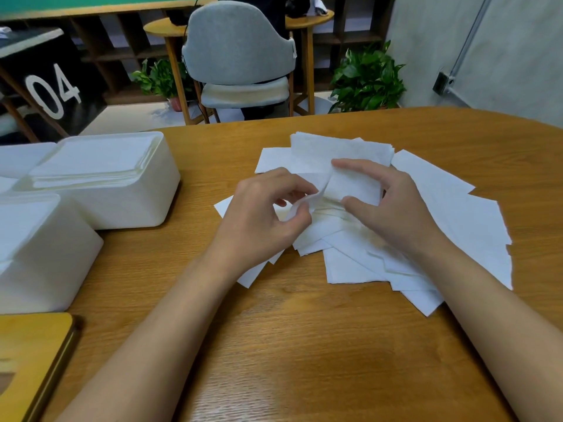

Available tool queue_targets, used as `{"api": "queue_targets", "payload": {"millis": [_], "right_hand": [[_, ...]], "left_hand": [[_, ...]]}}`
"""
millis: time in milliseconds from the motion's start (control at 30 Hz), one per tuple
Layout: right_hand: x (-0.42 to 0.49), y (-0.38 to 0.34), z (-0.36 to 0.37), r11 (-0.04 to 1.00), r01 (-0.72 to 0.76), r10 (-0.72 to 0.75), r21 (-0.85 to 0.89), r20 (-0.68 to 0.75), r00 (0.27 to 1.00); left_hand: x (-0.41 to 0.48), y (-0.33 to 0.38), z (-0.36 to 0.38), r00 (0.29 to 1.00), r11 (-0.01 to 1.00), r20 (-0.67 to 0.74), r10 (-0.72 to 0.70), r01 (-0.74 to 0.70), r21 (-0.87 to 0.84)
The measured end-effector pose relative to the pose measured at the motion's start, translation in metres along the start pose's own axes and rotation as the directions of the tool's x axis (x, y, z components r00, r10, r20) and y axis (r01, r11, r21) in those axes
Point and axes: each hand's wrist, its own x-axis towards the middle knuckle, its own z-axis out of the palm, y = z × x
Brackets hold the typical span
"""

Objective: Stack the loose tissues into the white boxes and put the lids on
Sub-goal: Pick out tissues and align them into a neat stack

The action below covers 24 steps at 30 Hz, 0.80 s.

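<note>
Wooden table point(304, 345), oval edge, warm grain running crosswise. Loose tissues point(457, 214) lie right of centre in a fanned, overlapping heap: thin white rectangles, matte, with soft creases and corners pointing every way. Both hands work on the top tissue point(353, 185), which sits raised and buckled in the middle of the heap. Left hand point(265, 214) has its fingers curled and pinches the sheet's turned-up left edge between thumb and forefinger. Right hand point(393, 208) arches over the sheet in a wide span, forefinger at the far edge and thumb at the near edge, holding it between them; the other fingers are hidden behind it. At the table's left stand two white boxes with smooth plastic walls and rounded corners. The far box point(137, 190) is lidless and filled to the rim with a squared stack of tissues point(91, 162), its layered edges visible. The near box point(54, 263) is partly cut off by the frame, and I cannot tell what it holds. A flat wooden lid point(33, 345) with a dark rim lies at the near left corner. Beyond the table are a grey upholstered chair point(240, 50) and a leafy potted plant point(368, 80).
</note>
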Motion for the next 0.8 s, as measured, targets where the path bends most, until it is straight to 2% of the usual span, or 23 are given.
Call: {"api": "queue_targets", "payload": {"millis": [100,200,467,600,667,733,800], "right_hand": [[-0.003,0.0,0.004,0.995,0.09,-0.087,-0.04,0.073,0.994],[-0.005,0.0,0.006,0.986,0.166,-0.163,-0.033,0.085,0.983],[-0.004,0.0,0.004,0.97,0.244,-0.241,-0.016,0.096,0.966],[-0.004,0.002,0.004,0.974,0.223,-0.222,-0.05,0.009,0.975],[-0.004,0.004,0.004,0.981,0.186,-0.188,-0.057,-0.045,0.981],[-0.004,0.004,0.004,0.99,0.139,-0.139,-0.009,-0.083,0.987],[-0.003,0.002,0.002,0.994,0.094,-0.088,0.048,-0.113,0.99]], "left_hand": [[0.001,0.003,0.0,1.0,1.0,0.019,0.018,-0.018,-0.024],[0.0,0.003,0.002,0.997,0.999,0.077,0.008,-0.004,-0.048],[-0.001,0.005,0.001,0.989,0.994,0.137,-0.053,0.065,-0.085],[0.0,0.009,0.0,0.977,0.972,0.152,-0.147,0.172,-0.162],[0.002,0.006,-0.001,0.965,0.951,0.065,-0.255,0.263,-0.163],[0.003,0.001,-0.001,0.921,0.92,-0.058,-0.385,0.379,-0.095],[0.003,-0.005,-0.001,0.866,0.87,-0.082,-0.494,0.49,-0.062]]}}
